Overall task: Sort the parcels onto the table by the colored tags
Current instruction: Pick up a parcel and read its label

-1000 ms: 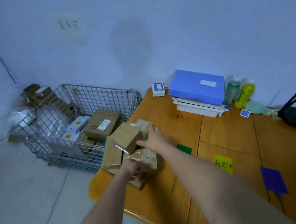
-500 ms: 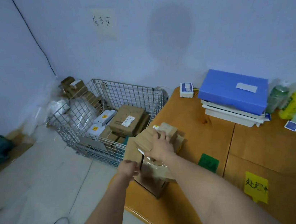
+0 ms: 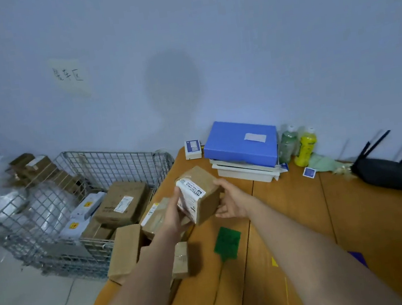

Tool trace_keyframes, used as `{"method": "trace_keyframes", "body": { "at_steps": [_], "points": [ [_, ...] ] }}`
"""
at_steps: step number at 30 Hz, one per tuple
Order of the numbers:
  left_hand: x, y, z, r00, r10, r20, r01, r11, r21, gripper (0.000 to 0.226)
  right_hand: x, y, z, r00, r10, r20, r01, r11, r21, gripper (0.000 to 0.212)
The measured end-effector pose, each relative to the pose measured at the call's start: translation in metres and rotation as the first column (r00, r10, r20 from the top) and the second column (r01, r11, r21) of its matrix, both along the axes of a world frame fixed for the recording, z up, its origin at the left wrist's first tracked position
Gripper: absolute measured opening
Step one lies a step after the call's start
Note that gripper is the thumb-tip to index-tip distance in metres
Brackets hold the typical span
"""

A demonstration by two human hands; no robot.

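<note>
Left hand [image 3: 175, 216]: fingers closed on the near-left side of a small brown parcel [image 3: 201, 193], thumb on the white shipping label. Right hand [image 3: 229, 201]: palm open, fingers cupping the parcel's far-right side. Parcel held tilted, clear of the wooden table [image 3: 357, 221], label end turned toward the camera; no coloured mark on it can be made out.

Landmark: green tag [image 3: 227, 243], flat on the table.
- Held parcel: above and just behind the green tag.
- Loose parcel pile [image 3: 140, 242]: left of the green tag, at the table's left edge, some boxes overhanging.
- Wire basket [image 3: 75, 215]: further left, off the table on the floor, holding more parcels.
- Yellow tag [image 3: 274, 261]: right of and nearer than the green tag, only a sliver showing.
- Purple tag [image 3: 358, 258]: further right, mostly hidden by the right forearm.

Risks, as judged:
- Misplacement: yellow and purple tags are covered by the arm, so the parcel may be set by the wrong colour.
- Slip: the right hand only cups; a further tilt could let the box drop.
- Knock: the left forearm crosses the overhanging pile and could push a box off the edge.
</note>
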State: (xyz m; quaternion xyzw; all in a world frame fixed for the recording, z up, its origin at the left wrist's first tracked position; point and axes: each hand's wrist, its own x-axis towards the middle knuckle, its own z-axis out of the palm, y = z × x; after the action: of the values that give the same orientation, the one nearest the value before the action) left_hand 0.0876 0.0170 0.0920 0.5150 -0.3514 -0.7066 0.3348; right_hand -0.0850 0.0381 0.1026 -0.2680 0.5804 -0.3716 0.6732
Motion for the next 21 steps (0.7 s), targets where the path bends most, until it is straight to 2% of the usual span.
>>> {"method": "trace_keyframes", "body": {
  "at_steps": [2, 5, 11, 15, 21],
  "points": [
    [-0.024, 0.003, 0.005, 0.995, -0.100, 0.015, 0.101, 0.994, -0.052, 0.056, -0.019, 0.013, 0.004, 0.999, -0.024, 0.036, 0.023, 0.999, 0.031, 0.058],
    [-0.051, 0.004, 0.007, 0.985, -0.161, 0.057, 0.166, 0.981, -0.099, 0.043, -0.048, 0.032, 0.007, 0.989, -0.106, 0.104, 0.100, 0.993, 0.062, 0.064],
    [-0.082, 0.004, 0.016, 0.962, -0.274, -0.015, 0.267, 0.949, -0.169, 0.048, -0.085, 0.061, 0.009, 0.946, -0.202, 0.254, 0.197, 0.979, 0.043, 0.069],
    [-0.085, -0.001, 0.036, 0.893, -0.450, -0.021, 0.432, 0.868, -0.246, 0.036, -0.090, 0.070, 0.019, 0.959, -0.217, 0.180, 0.219, 0.976, 0.009, 0.077],
    [-0.088, -0.011, 0.056, 0.800, -0.591, -0.108, 0.552, 0.794, -0.254, 0.062, -0.088, 0.072, 0.044, 0.957, -0.255, 0.138, 0.265, 0.963, -0.055, 0.082]
  ]
}}
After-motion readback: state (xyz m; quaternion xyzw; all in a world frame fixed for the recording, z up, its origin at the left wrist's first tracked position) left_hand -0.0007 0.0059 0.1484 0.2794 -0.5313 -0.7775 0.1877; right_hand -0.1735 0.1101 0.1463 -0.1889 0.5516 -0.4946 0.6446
